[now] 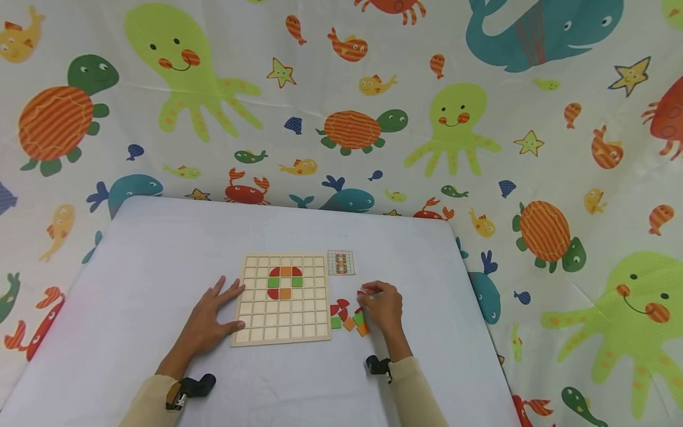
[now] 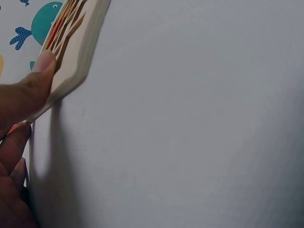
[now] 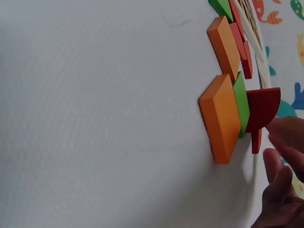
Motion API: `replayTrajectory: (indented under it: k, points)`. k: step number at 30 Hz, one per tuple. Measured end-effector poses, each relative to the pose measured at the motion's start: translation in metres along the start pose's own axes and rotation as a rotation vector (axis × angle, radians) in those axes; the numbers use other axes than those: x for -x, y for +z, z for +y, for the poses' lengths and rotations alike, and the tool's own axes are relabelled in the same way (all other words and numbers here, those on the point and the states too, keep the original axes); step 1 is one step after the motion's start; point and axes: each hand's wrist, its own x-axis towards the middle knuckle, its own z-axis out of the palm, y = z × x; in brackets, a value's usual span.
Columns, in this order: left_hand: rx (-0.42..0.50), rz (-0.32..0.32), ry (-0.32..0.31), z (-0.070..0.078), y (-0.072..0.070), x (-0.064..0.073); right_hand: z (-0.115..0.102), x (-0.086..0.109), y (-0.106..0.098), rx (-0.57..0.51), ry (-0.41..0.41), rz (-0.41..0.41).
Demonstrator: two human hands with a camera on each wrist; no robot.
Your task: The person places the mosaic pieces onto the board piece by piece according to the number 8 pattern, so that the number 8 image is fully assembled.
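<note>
Board (image 1: 261, 308) lies flat, lower centre of the head view; the left hand (image 1: 205, 323), fingers spread, touches its left edge. Further right, the right hand (image 1: 385, 307), fingertips pointing left, pinches a red quarter-round block (image 3: 263, 108), square corner toward upper left in the right wrist view.
</note>
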Motion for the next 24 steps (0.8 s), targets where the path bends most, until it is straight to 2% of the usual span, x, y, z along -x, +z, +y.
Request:
replayTrajectory:
  k: [4,10,24]
  points:
    - [-0.002,0.001,0.001,0.0011,-0.0004,0.0000,0.0019,-0.0007,-0.0013,0.059,0.003,-0.026]
    - [-0.001,-0.002,-0.005,0.0010,0.0006,0.0007,0.0050,-0.0034,-0.0010,0.078,-0.042,-0.078]
    - [0.005,0.015,0.013,-0.0018,0.0014,0.0010,0.0063,-0.0019,0.0068,-0.112,-0.254,-0.164]
